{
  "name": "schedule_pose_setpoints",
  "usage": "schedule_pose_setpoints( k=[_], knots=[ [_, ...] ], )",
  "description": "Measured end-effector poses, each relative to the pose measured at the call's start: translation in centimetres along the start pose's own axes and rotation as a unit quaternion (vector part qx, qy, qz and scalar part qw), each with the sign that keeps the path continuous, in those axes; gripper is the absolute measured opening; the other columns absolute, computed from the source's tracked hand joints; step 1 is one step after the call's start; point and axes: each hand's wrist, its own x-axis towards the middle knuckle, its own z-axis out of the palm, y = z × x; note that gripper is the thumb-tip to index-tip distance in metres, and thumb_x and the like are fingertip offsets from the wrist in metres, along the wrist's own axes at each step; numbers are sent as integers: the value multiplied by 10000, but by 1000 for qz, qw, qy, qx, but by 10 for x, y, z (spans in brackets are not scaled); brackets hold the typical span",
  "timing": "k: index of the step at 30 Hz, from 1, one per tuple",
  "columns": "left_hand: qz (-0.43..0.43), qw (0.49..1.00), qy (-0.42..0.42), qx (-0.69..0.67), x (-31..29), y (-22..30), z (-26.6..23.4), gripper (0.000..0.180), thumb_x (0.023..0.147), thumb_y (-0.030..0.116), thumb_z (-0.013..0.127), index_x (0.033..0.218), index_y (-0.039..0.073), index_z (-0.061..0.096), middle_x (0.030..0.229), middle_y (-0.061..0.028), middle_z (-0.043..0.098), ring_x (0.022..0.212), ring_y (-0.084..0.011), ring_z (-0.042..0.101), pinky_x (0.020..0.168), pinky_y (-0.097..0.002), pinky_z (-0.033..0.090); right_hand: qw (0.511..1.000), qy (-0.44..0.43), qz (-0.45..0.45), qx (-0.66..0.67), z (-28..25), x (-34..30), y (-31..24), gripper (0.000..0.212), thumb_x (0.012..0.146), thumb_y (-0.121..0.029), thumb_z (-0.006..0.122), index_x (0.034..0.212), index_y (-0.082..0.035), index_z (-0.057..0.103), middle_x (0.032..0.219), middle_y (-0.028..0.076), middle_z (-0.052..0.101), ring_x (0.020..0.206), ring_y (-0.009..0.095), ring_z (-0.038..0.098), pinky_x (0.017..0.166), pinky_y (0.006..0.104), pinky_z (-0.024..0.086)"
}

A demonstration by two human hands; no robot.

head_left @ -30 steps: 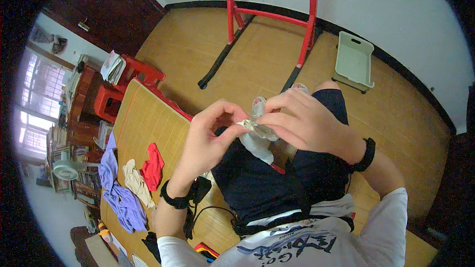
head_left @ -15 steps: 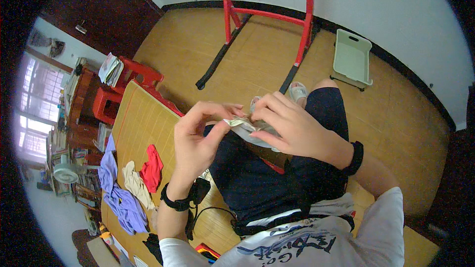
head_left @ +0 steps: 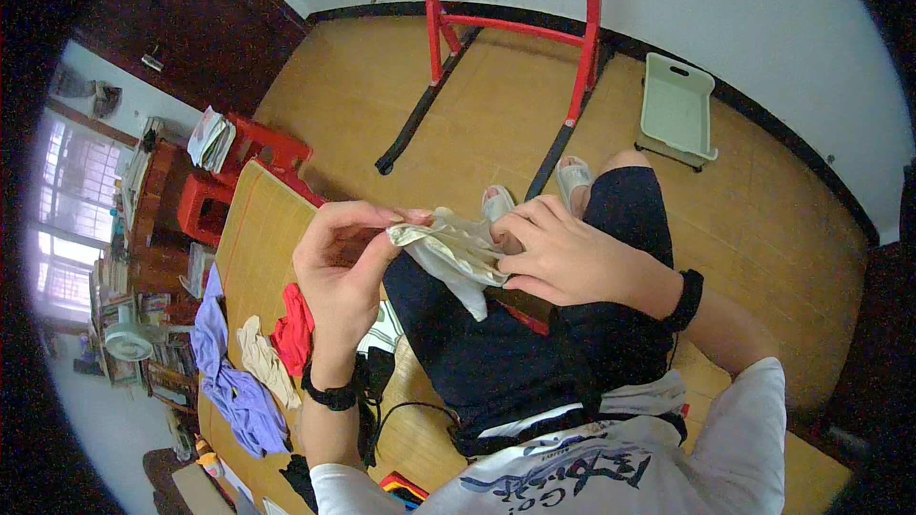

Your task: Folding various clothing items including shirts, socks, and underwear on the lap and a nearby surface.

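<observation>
A thin, off-white piece of cloth (head_left: 447, 257), crumpled and perhaps a sock, is stretched between my hands above my lap. My left hand (head_left: 339, 267) pinches its left end between thumb and fingers. At the cloth's right end, my right hand (head_left: 577, 253) grips it with thumb and bent fingers. One loose part hangs down over my dark shorts (head_left: 458, 353). To the left of my left hand lie a red cloth (head_left: 294, 332), a beige cloth (head_left: 265, 358) and a purple garment (head_left: 234, 396).
The garments lie on a mat-covered surface (head_left: 258, 238). Red plastic stools (head_left: 205, 205) stand beyond it, one bearing papers (head_left: 211, 138). Ahead is a red metal frame (head_left: 515, 29) with black feet. A pale green tray (head_left: 677, 105) is by the wall. A black cable (head_left: 415, 405) runs beside my hip.
My left hand has moved left, drawing the cloth wider between both hands. More of the cloth shows now, with a part hanging down. My right hand has shifted slightly.
</observation>
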Motion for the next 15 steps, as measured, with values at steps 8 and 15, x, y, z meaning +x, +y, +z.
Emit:
schedule_pose_setpoints(
  k=[8, 15],
  knots=[
    [3, 1000, 22, 5, -2, -5, -9, 113, 862, -75, 569, 957, -23, 535, 959, -182, 658, 946, -259, 651, 851, -346, 522, 997, 26, 18, -76, -8, -8, 17, 211, 789, -258, 672, 847, -73, 589, 880, 63, 558, 895, 239, 526, 808, 345, 402],
    [-15, 998, 57, 13, -2, -12, -9, 133, 853, -79, 572, 958, -6, 538, 947, -140, 653, 946, -234, 647, 790, -296, 531, 994, -25, 7, -105, -20, -10, 19, 211, 814, -295, 616, 867, -92, 592, 916, 57, 590, 889, 217, 543, 789, 334, 420]
  ],
)
